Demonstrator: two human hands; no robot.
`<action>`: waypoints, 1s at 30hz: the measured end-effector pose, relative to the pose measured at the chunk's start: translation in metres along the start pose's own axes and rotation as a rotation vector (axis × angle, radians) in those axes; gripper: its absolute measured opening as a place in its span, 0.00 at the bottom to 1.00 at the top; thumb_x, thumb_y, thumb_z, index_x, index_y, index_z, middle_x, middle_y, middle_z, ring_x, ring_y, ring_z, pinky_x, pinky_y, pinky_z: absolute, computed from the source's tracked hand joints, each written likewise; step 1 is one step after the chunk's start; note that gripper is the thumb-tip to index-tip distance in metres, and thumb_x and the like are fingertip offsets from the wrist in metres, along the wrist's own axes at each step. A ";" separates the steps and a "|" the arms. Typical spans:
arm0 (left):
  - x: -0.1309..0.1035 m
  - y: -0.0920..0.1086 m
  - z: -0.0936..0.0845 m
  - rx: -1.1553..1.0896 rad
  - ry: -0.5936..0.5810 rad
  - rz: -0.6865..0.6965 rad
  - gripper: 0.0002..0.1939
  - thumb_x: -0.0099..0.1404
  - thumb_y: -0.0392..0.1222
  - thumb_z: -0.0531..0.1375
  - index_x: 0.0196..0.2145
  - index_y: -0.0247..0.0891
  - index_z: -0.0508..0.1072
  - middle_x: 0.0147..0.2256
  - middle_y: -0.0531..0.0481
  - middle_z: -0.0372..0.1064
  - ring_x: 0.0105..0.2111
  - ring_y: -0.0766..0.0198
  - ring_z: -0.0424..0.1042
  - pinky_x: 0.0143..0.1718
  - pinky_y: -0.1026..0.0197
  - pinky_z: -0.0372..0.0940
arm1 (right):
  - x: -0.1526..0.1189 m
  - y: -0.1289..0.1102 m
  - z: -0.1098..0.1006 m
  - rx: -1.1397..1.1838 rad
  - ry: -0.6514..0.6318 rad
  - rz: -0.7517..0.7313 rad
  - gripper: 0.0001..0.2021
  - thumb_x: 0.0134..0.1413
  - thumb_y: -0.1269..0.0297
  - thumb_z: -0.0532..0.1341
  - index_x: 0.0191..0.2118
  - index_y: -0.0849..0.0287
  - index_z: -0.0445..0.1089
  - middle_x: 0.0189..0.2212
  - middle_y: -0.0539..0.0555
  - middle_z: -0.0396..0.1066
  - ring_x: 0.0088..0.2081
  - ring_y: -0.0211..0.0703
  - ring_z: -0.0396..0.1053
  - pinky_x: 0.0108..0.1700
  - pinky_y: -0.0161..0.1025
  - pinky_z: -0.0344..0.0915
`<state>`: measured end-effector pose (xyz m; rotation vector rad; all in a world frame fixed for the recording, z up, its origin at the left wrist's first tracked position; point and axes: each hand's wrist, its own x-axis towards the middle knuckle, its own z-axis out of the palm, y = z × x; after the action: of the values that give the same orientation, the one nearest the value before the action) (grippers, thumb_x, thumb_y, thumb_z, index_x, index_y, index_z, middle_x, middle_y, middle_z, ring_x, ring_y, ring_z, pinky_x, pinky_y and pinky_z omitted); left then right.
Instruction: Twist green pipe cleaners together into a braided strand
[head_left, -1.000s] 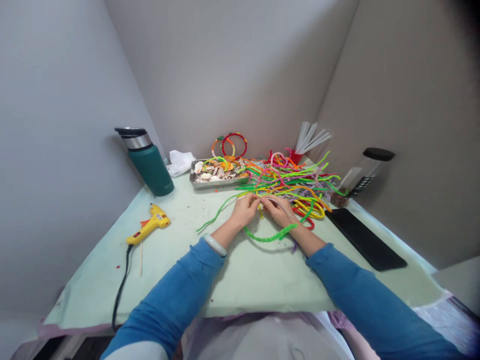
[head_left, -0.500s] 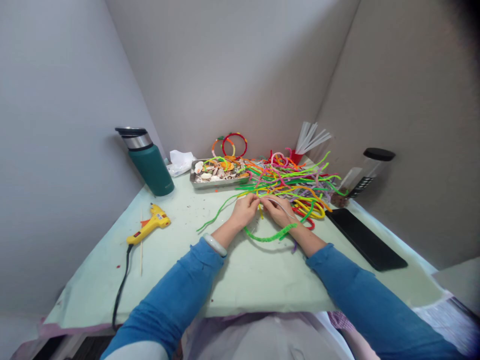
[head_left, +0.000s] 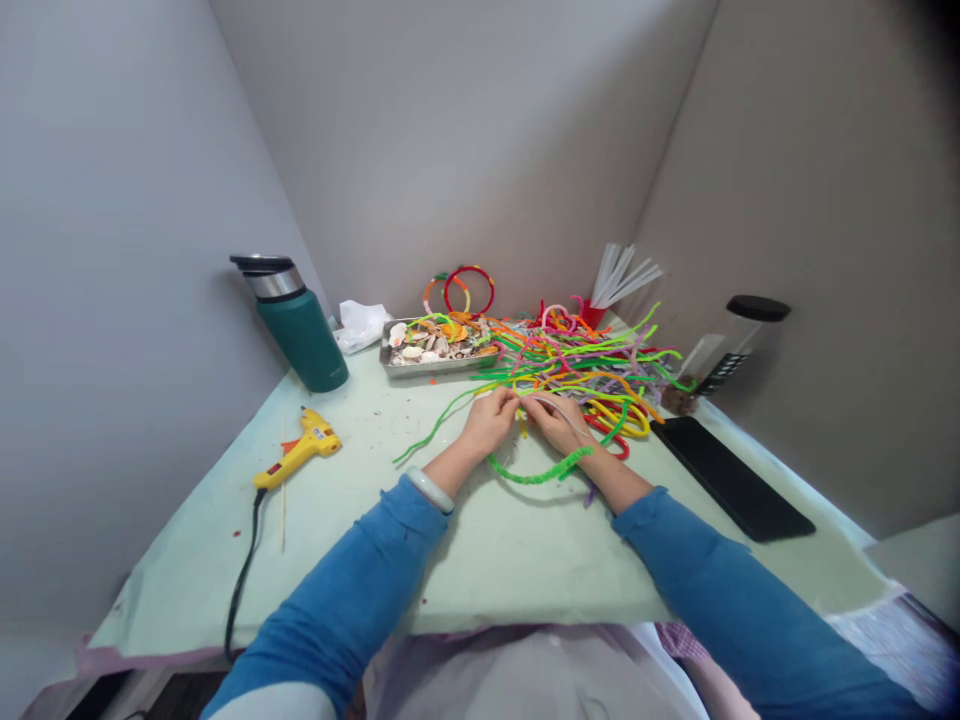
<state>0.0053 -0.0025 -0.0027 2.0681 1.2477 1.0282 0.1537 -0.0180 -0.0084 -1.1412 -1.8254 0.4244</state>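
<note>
My left hand (head_left: 491, 418) and my right hand (head_left: 556, 422) meet at the middle of the table, fingertips pinched close together. Between them they hold a thin white hoop (head_left: 576, 428), whose near side is wrapped in fuzzy green pipe cleaner (head_left: 536, 477) and hangs below my wrists. The exact grip point is hidden by the fingers. A loose green pipe cleaner (head_left: 433, 436) trails out to the left of my left hand. Just beyond my right hand lies a heap of colourful pipe cleaners (head_left: 592, 350), with yellow and red loops at its near edge.
A metal tray (head_left: 439, 370) of seashells stands behind my hands, with wrapped rings (head_left: 470, 268) leaning on the wall. To the left are a green bottle (head_left: 304, 340) and a yellow glue gun (head_left: 304, 448) with its cord. A black phone (head_left: 731, 480) and clear bottle (head_left: 739, 335) stand right.
</note>
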 end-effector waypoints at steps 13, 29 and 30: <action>-0.001 0.001 0.000 -0.004 0.006 0.001 0.10 0.61 0.41 0.50 0.31 0.36 0.69 0.23 0.53 0.65 0.26 0.69 0.63 0.30 0.67 0.57 | 0.001 0.002 0.000 -0.005 0.001 0.006 0.19 0.55 0.54 0.51 0.21 0.59 0.66 0.17 0.49 0.62 0.22 0.36 0.58 0.26 0.34 0.54; -0.002 -0.001 0.001 0.013 0.018 0.008 0.11 0.61 0.42 0.50 0.33 0.36 0.69 0.24 0.53 0.66 0.26 0.69 0.63 0.30 0.67 0.57 | 0.000 0.004 0.001 -0.020 -0.017 0.010 0.20 0.56 0.53 0.50 0.19 0.59 0.64 0.16 0.49 0.62 0.22 0.36 0.59 0.26 0.33 0.54; -0.002 -0.001 0.001 0.021 0.016 0.006 0.10 0.61 0.42 0.50 0.33 0.37 0.69 0.24 0.53 0.66 0.26 0.69 0.63 0.29 0.66 0.57 | 0.000 0.004 0.001 -0.020 -0.018 0.006 0.20 0.56 0.53 0.50 0.20 0.59 0.64 0.17 0.49 0.62 0.22 0.36 0.59 0.27 0.33 0.55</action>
<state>0.0049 -0.0035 -0.0048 2.0841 1.2663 1.0409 0.1549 -0.0157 -0.0111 -1.1603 -1.8454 0.4223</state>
